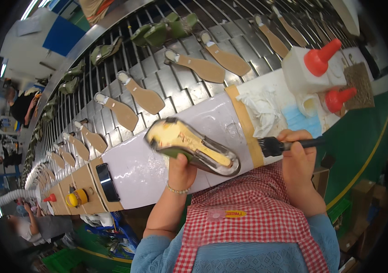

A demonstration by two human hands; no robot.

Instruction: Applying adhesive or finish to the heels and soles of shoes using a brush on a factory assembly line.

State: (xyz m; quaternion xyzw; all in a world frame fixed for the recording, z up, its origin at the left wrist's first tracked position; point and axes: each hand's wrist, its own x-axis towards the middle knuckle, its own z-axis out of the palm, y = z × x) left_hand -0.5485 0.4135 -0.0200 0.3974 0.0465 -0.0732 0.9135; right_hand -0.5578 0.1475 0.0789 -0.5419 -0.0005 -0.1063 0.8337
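Observation:
My left hand (181, 171) is closed on a shoe upper stretched over a last (187, 140), its underside turned up. That underside is pale yellow, with a dark, shiny rim and some green at the side. It is held above the white worktop. In my right hand (298, 157) is a black brush (272, 146), gripped by the handle with its bristles pointing toward the shoe. The bristles are apart from the shoe, over a tan tape strip (250, 132) on the worktop.
Beyond the worktop (135, 166), a slatted metal conveyor carries tan soles (203, 68) and green uppers (157, 34). At right stand white bottles with red nozzles (317, 61), near crumpled white tissue (262, 111) and blue cloth (301, 120). A phone (107, 182) and yellow tape dispenser (76, 197) lie left.

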